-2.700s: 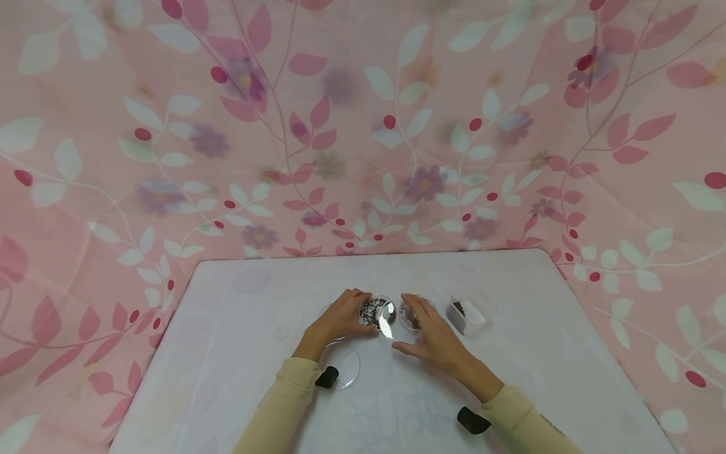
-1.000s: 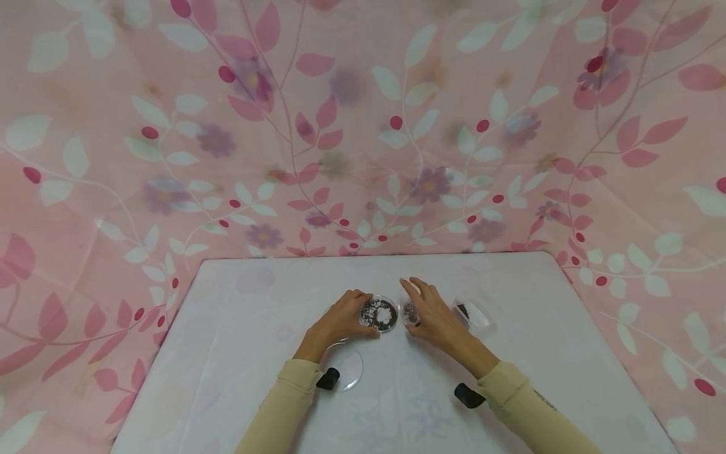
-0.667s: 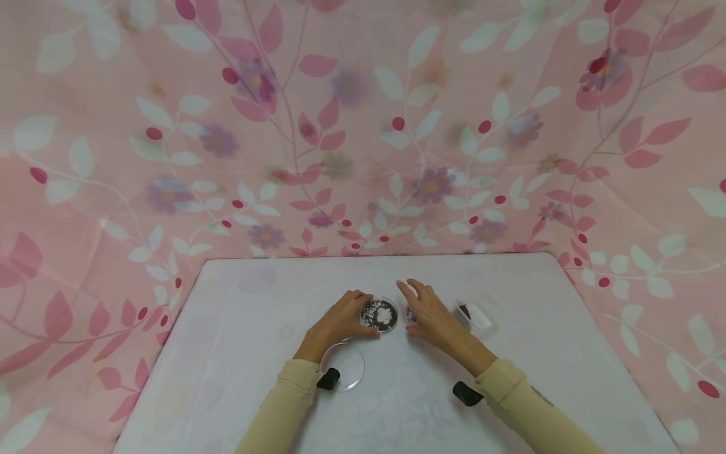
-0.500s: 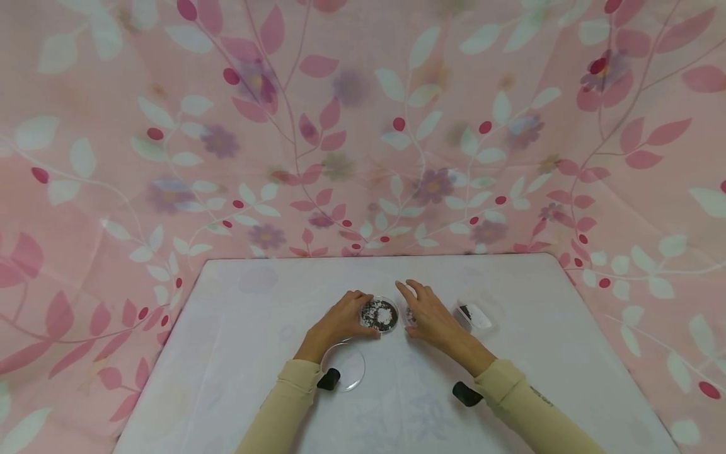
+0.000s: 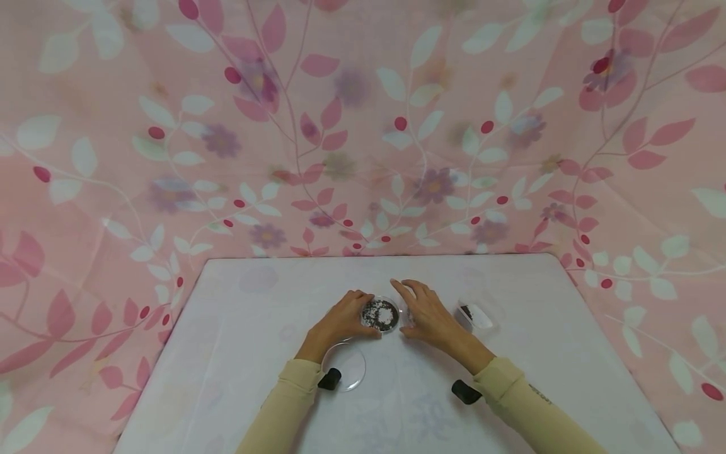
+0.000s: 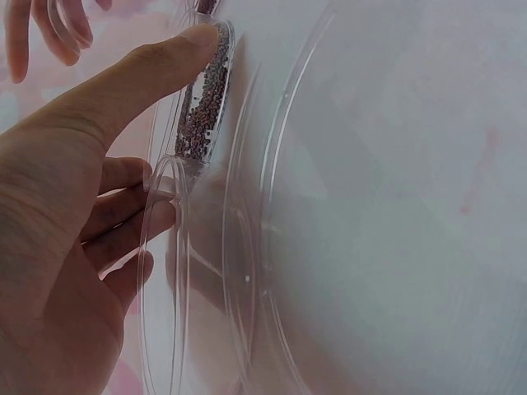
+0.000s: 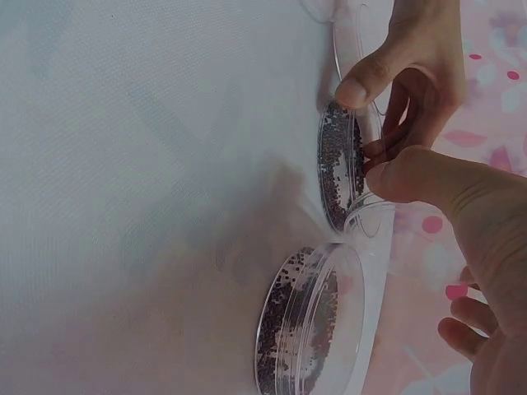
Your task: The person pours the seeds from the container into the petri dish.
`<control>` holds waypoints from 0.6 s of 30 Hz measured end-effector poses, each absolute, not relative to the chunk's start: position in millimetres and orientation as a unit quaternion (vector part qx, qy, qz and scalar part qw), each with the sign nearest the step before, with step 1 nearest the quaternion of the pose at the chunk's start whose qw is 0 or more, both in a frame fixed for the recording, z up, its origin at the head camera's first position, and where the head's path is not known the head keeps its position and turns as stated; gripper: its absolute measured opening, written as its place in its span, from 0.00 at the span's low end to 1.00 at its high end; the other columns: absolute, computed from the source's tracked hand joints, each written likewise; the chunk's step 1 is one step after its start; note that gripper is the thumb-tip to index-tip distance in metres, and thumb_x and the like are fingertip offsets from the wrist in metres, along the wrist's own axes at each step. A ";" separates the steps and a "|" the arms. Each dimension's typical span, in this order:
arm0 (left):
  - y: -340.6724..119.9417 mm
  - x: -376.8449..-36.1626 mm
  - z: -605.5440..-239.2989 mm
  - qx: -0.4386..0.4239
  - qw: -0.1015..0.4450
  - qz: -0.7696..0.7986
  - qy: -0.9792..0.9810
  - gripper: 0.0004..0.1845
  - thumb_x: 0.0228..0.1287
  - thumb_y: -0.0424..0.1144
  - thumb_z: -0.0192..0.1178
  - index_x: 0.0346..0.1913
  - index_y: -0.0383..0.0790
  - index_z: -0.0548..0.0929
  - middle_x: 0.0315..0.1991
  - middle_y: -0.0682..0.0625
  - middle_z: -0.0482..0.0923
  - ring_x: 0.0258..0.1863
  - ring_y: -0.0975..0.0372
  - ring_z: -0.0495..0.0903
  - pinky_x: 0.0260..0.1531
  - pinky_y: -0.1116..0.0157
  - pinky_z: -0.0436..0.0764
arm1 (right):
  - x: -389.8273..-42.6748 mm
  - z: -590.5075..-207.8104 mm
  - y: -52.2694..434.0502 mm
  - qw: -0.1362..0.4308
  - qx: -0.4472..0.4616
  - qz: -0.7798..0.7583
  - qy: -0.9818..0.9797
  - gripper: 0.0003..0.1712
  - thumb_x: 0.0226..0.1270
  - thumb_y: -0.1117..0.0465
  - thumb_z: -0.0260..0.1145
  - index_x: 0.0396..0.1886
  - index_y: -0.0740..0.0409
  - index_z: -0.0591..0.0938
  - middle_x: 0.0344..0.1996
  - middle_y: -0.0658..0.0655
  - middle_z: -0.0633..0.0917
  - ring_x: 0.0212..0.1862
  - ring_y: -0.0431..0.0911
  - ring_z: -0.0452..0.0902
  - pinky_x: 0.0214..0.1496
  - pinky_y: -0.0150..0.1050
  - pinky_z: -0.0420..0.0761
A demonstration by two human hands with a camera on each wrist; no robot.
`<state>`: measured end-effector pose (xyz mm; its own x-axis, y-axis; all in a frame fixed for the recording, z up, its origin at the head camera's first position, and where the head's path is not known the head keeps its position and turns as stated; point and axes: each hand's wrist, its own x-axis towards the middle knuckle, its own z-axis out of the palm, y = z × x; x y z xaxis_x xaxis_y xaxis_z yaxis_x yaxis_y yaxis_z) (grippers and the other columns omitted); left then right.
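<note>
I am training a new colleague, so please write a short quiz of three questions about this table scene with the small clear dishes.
1. True or false: the left hand grips the rim of the seed dish.
2. What lies flat on the table beside the left sleeve? A: a spoon. B: a clear lid. C: a cup.
3. Fill in: the right hand covers a second dish, which holds dark ____.

Key
1. True: thumb and fingers curl round its rim.
2. B.
3. seeds; the right wrist view shows them.
</note>
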<state>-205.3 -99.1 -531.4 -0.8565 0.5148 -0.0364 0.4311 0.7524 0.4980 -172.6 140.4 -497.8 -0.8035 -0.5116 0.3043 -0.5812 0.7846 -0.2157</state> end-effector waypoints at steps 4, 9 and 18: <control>-98.7 -205.1 -531.2 0.252 0.088 0.245 0.932 0.49 0.44 0.61 0.75 0.69 0.43 0.71 0.64 0.47 0.73 0.66 0.55 0.70 0.66 0.54 0.72 | -174.7 -499.9 139.2 0.112 0.301 0.165 -0.933 0.65 0.40 0.53 0.84 0.77 0.51 0.57 0.63 0.62 0.71 0.60 0.55 0.73 0.58 0.51 0.77; -98.6 -205.0 -532.0 0.253 0.087 0.242 0.933 0.49 0.44 0.62 0.75 0.69 0.43 0.71 0.64 0.47 0.73 0.65 0.55 0.70 0.65 0.53 0.73 | -175.7 -500.4 137.6 0.112 0.314 0.191 -0.923 0.65 0.40 0.54 0.84 0.77 0.52 0.57 0.63 0.61 0.72 0.59 0.53 0.74 0.58 0.52 0.79; -96.8 -208.1 -533.3 0.263 0.086 0.226 0.934 0.50 0.45 0.64 0.73 0.70 0.44 0.71 0.64 0.48 0.73 0.65 0.56 0.70 0.64 0.53 0.75 | -176.7 -502.4 135.5 0.115 0.323 0.222 -0.913 0.64 0.41 0.54 0.84 0.77 0.55 0.57 0.65 0.59 0.71 0.54 0.53 0.78 0.54 0.51 0.82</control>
